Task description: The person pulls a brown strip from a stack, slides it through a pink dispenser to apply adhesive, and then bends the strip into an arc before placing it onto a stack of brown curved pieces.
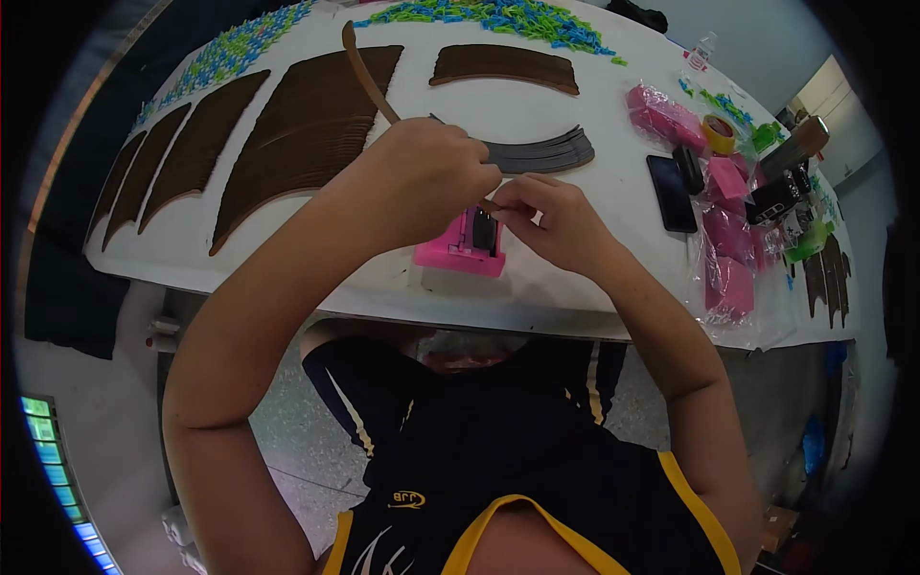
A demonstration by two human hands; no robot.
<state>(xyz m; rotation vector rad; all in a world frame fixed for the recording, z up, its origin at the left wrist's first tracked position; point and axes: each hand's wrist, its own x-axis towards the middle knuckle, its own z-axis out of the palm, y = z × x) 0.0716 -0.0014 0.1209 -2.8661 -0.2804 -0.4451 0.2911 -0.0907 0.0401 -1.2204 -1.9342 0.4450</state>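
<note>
A thin brown curved strip point(366, 79) sticks up and to the left out of my left hand point(422, 177), whose fingers are closed around it. My right hand point(556, 222) is closed in a pinch on a small brown tip point(490, 205), just right of the left fingers. Whether this tip is the strip's other end is hidden by the left hand. Directly below both hands, a pink plastic device point(462, 259) with a black part in it sits near the table's front edge. Behind the hands lies a stack of dark grey curved strips point(546, 153), partly covered.
Fanned stacks of brown strips point(297, 125) lie on the white table point(537, 297) at left, another stack point(503, 67) behind. Blue and green small pieces point(517, 24) are heaped at the back. At right are a phone point(671, 194), tape point(719, 134) and bagged pink blocks point(730, 287).
</note>
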